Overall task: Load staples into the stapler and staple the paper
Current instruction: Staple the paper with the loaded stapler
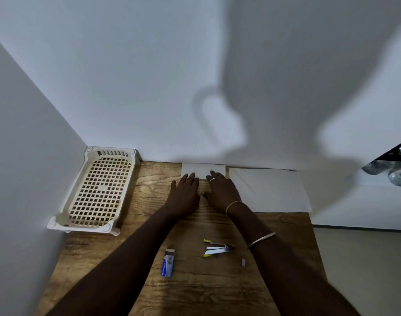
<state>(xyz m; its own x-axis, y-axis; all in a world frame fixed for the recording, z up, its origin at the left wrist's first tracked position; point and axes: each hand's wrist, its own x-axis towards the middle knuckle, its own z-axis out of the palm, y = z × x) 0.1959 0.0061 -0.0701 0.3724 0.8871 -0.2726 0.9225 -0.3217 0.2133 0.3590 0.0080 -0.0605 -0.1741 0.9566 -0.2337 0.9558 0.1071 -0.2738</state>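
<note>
A small folded white paper [203, 169] lies at the far edge of the wooden table [195, 281], against the wall. My left hand [185, 194] and my right hand [222, 192] lie flat side by side, palms down, fingertips resting on the paper's near edge. A silver stapler [218, 248] with yellow tips lies opened near the table's middle, between my forearms. A blue staple box [168, 262], its end open, sits left of the stapler. A short strip of staples [243, 262] lies to the stapler's right.
A larger white sheet [270, 190] covers the table's far right corner. A cream plastic lattice tray [96, 190] stands at the far left, against the wall corner. Plastic bottles [397, 172] lie on a shelf beyond the table's right edge.
</note>
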